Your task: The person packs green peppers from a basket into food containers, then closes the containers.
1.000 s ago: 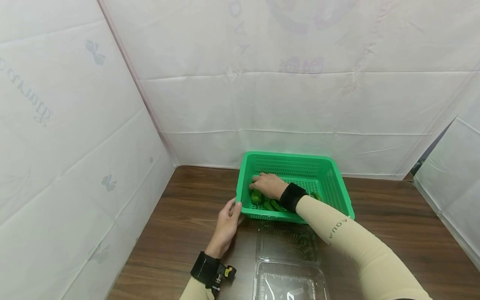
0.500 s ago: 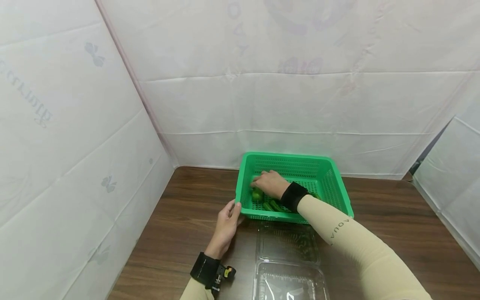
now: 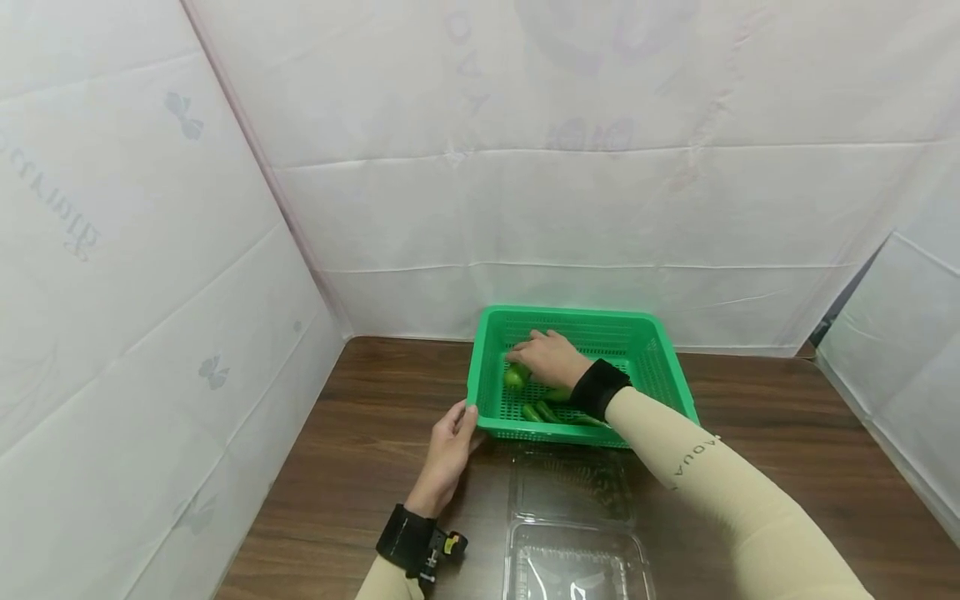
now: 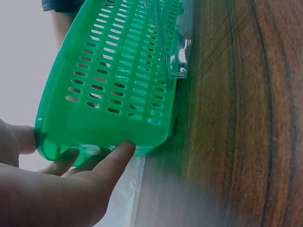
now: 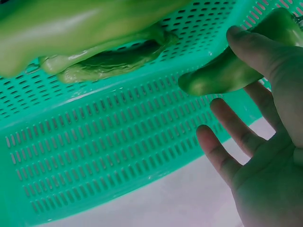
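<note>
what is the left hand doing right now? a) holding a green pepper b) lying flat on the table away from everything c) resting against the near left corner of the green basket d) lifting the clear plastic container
c: the left hand has its fingers against the near left corner of the green basket, while the right hand reaches inside to a green pepper.

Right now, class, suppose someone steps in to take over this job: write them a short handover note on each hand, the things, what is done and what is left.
Left hand: steadies the near left corner of the green basket, fingers against its wall.
Right hand: inside the basket, fingers touching a green pepper, not clearly gripping it.
More green vegetables lie in the basket.
Clear clamshell box lies open in front of the basket, on the wooden table; nothing in it.
Done: nothing moved out.
Left: all vegetables.
</note>
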A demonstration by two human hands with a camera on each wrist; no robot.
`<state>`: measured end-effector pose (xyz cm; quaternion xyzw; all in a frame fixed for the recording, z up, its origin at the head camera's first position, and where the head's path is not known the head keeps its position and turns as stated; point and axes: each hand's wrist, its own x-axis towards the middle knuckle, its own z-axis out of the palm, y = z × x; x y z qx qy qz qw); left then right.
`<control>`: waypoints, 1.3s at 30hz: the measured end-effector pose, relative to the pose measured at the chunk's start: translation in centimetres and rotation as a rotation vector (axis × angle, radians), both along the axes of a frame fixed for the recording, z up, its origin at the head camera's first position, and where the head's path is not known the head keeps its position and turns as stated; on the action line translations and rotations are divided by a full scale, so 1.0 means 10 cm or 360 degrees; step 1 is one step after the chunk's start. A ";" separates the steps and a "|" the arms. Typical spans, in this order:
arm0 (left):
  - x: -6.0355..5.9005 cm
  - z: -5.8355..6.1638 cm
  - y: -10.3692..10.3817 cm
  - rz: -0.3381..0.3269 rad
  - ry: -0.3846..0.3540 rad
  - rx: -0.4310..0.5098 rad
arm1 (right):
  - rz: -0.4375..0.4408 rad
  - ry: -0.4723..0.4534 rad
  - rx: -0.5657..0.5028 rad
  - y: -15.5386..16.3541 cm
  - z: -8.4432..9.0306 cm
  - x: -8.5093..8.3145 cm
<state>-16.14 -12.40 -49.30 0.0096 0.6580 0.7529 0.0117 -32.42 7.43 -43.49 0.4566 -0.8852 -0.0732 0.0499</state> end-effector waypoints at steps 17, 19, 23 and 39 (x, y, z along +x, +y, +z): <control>-0.02 -0.01 -0.07 0.0073 -0.0073 -0.0024 | 0.0003 -0.0132 -0.0242 0.28 0.12 -0.02; 0.00 -0.01 -0.08 0.0077 -0.0075 -0.0045 | -0.0017 -0.0171 -0.0261 0.31 0.13 -0.02; 0.05 -0.01 -0.10 0.0074 -0.0103 -0.0091 | -0.0028 -0.0135 -0.0270 0.36 0.13 -0.05; 0.28 0.03 -0.18 0.0012 -0.0154 -0.0205 | -0.0018 -0.0041 -0.0425 0.49 0.25 0.04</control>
